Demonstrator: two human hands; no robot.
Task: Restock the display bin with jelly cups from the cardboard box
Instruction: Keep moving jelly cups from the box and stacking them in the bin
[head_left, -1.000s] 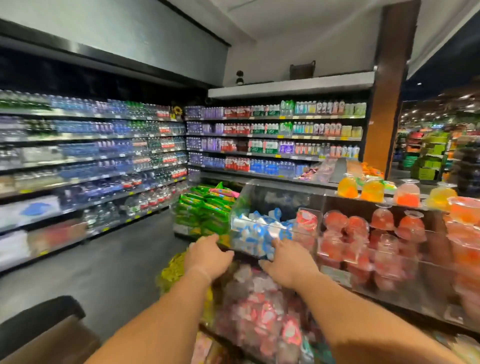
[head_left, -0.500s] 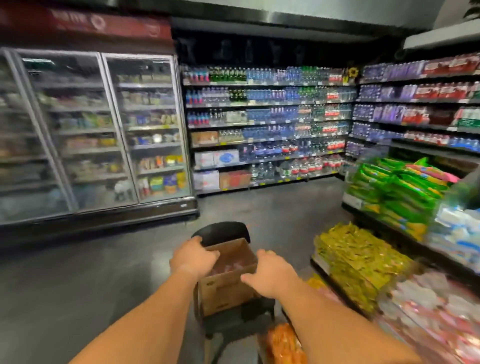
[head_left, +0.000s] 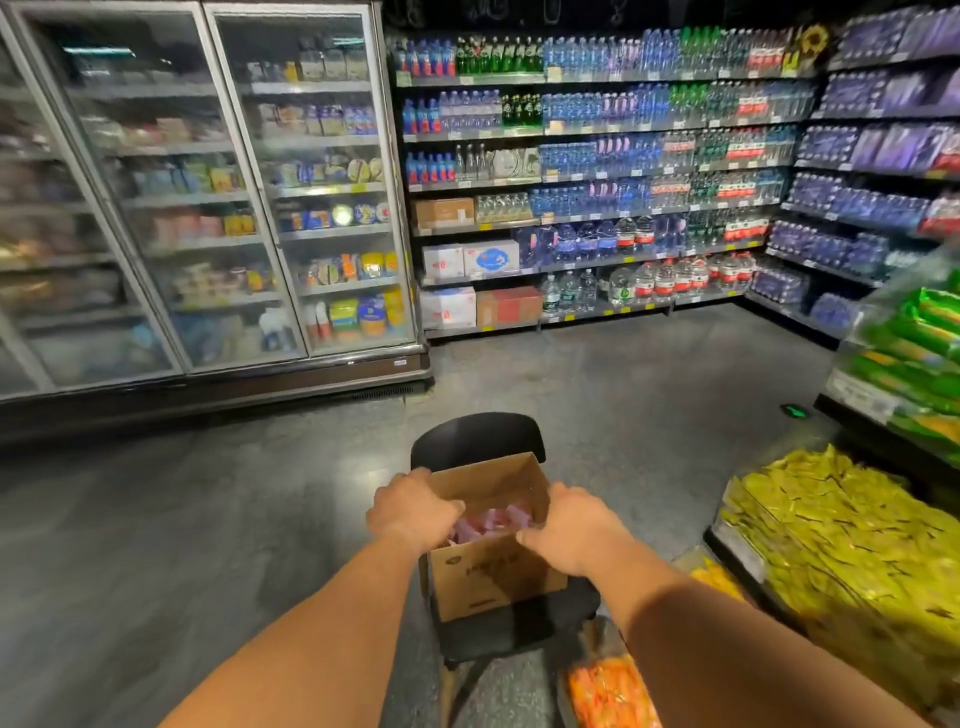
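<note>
An open cardboard box (head_left: 488, 577) stands on a black chair (head_left: 478, 439) in the aisle, straight below me. Pink jelly cups (head_left: 493, 521) show inside it. My left hand (head_left: 410, 512) is over the box's left rim, its fingers dipping inside and hidden from view. Over the right rim is my right hand (head_left: 569, 525), thumb toward the cups and fingers curved down out of sight. Whether either hand holds a cup cannot be seen. The display bin is out of view.
Bins of yellow packets (head_left: 831, 535) and green packets (head_left: 914, 353) line the right side, with orange packets (head_left: 608, 691) low beside the chair. Glass-door fridges (head_left: 218, 197) stand to the left and shelves of bottled water (head_left: 613, 171) at the back. Bare grey floor (head_left: 208, 519) lies between.
My view swung left from the display bin to the box on the chair. Both hands left the bin, came over the box and lowered onto its rims.
</note>
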